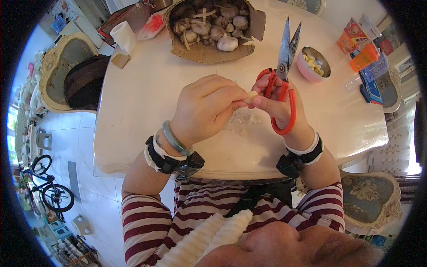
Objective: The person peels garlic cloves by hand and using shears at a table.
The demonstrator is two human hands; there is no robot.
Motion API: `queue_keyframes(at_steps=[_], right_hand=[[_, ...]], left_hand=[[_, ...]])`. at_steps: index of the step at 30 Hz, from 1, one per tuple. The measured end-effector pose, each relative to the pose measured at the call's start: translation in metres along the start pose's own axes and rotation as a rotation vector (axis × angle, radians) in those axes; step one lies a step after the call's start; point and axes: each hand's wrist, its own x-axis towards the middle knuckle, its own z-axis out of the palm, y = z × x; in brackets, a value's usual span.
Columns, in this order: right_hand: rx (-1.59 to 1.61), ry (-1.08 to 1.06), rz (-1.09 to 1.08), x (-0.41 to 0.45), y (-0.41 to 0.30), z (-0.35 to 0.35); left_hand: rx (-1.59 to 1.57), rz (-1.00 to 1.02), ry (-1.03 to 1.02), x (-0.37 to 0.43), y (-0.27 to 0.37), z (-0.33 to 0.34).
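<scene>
Between the fingertips of both hands is a pale garlic clove (pixel 251 97). My left hand (pixel 208 103) pinches its left end, with the wrist wearing a grey-green bangle. My right hand (pixel 280 106) grips its right end with thumb and finger. Red-handled scissors (pixel 283 66) also hang on my right hand, blades slightly apart and pointing away from me. Bits of garlic skin (pixel 245 118) lie on the table below. Right of the scissors stands a pink bowl (pixel 310 71) with a metal inside, holding several peeled cloves (pixel 313 64).
A cut cardboard box (pixel 213 56) of unpeeled garlic bulbs (pixel 217 28) sits at the table's far side. A white paper roll (pixel 123 36) and a cardboard scrap (pixel 120 61) lie left of it. Orange packets (pixel 364 57) and a blue item (pixel 371 87) are at the right edge.
</scene>
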Motion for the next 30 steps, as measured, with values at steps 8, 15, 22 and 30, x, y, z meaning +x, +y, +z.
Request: queue_keyframes(at_steps=[8, 15, 22, 30], right_hand=[[-0.102, 0.051, -0.064, -0.001, 0.001, 0.000], [-0.151, 0.031, -0.123, -0.003, -0.004, 0.006], [-0.188, 0.009, -0.125, -0.005, 0.001, 0.003], [-0.005, 0.068, -0.014, -0.002, 0.000, -0.001]], left_hand=[[0.000, -0.008, -0.011, 0.000, 0.001, -0.001], [-0.013, -0.010, -0.011, -0.003, -0.003, 0.001], [0.026, 0.010, -0.040, -0.002, -0.003, 0.002], [0.006, 0.019, 0.032, 0.000, 0.001, 0.002]])
